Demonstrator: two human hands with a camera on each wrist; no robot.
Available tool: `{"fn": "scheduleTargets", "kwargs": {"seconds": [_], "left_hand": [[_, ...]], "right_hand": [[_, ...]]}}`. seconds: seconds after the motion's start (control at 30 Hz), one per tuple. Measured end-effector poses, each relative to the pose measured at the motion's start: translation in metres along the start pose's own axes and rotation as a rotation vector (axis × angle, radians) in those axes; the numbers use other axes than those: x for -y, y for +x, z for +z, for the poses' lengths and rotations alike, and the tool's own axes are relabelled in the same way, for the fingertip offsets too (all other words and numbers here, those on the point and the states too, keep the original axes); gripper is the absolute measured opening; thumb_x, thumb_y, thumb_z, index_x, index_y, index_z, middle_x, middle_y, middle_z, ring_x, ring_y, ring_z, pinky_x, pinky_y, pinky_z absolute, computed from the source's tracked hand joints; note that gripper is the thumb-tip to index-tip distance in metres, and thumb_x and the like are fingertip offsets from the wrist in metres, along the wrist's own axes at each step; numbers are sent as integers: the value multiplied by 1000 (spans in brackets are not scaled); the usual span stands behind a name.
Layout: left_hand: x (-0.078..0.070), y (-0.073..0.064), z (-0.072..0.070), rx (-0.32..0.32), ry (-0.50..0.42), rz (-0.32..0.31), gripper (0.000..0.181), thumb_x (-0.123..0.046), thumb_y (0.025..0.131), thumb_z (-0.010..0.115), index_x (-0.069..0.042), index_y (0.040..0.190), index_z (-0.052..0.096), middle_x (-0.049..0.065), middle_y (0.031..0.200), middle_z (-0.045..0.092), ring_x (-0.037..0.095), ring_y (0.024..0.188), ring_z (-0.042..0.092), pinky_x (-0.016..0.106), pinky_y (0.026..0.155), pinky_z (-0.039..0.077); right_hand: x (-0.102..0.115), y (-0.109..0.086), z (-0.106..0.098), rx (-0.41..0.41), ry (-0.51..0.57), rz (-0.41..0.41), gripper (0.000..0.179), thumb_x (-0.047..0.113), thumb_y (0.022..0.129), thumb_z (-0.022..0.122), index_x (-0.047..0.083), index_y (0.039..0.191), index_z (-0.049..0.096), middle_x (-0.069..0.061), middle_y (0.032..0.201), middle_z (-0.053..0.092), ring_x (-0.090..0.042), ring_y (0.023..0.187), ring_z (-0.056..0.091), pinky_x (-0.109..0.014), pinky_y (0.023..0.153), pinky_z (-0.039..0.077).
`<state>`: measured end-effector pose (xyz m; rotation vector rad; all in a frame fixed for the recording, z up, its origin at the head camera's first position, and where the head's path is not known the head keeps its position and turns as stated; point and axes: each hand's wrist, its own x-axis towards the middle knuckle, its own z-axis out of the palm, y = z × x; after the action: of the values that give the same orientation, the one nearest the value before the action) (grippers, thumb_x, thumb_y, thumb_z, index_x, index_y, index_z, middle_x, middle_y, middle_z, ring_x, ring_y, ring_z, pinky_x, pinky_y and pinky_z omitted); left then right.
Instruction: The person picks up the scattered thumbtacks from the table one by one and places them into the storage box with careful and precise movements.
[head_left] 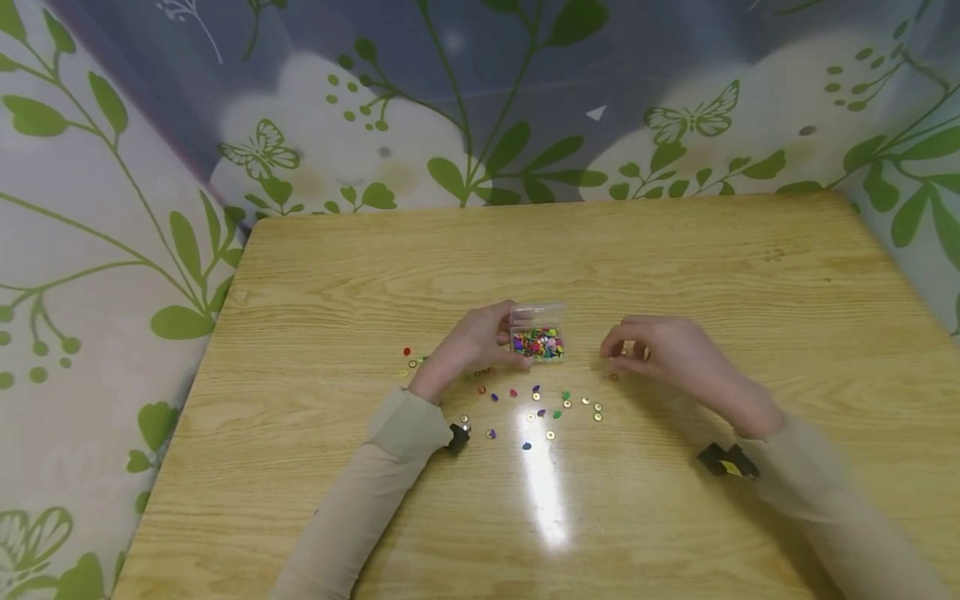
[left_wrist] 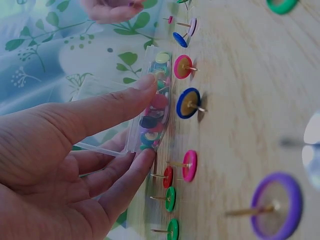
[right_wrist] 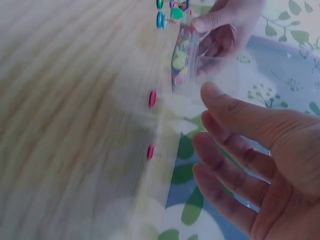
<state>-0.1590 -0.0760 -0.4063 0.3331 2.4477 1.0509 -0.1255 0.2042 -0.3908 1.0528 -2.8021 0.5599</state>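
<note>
My left hand (head_left: 476, 335) grips a small clear plastic box (head_left: 537, 356) with its lid (head_left: 538, 314) raised. Multicoloured thumbtacks (left_wrist: 159, 102) fill the box, seen through its side in the left wrist view. The thumb lies along one side of the box, fingers against the other. To the right of the box, my right hand (head_left: 671, 346) hovers just over the table, fingers loosely bent. A gap separates its thumb and fingers in the right wrist view, with nothing seen between them. Close below those fingertips lies a thumbtack (head_left: 613, 377); red-pink thumbtacks (right_wrist: 152, 99) show near that hand.
Loose thumbtacks lie scattered on the wooden table (head_left: 675, 533), several in front of the box, such as a blue thumbtack (head_left: 527, 446), and others left of my left forearm, including a red thumbtack (head_left: 407, 352). A leaf-patterned covering (head_left: 525, 100) rises behind the table.
</note>
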Motion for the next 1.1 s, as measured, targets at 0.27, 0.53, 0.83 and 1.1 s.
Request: {"fn": "scheduleTargets", "kwargs": {"seconds": [0.27, 0.53, 0.83, 1.1], "left_hand": [[1, 1, 0, -1, 5, 3, 63, -21, 78, 89, -17, 132, 58, 5, 126, 62, 22, 113, 60, 38, 97, 52], [0, 1, 0, 1, 9, 4, 67, -21, 78, 89, -19, 136, 57, 5, 128, 62, 22, 115, 60, 38, 98, 52], [0, 0, -1, 7, 34, 5, 67, -24, 79, 89, -19, 138, 56, 5, 130, 63, 22, 115, 60, 38, 97, 53], [-1, 0, -1, 6, 44, -4, 69, -24, 79, 88, -19, 140, 55, 7, 130, 62, 22, 114, 60, 39, 96, 53]], "right_hand": [[15, 26, 8, 20, 15, -26, 14, 12, 84, 83, 20, 95, 78, 7, 91, 74, -1, 58, 55, -23, 52, 45], [28, 48, 17, -36, 22, -21, 12, 15, 85, 82, 16, 96, 80, 0, 95, 77, -5, 55, 54, -25, 48, 42], [37, 62, 28, -79, 55, -25, 14, 14, 88, 79, 13, 102, 80, -4, 99, 78, -9, 60, 61, -23, 50, 45], [41, 66, 33, -191, 12, -20, 21, 15, 86, 81, 12, 106, 78, -6, 91, 78, -5, 49, 48, -18, 42, 32]]}}
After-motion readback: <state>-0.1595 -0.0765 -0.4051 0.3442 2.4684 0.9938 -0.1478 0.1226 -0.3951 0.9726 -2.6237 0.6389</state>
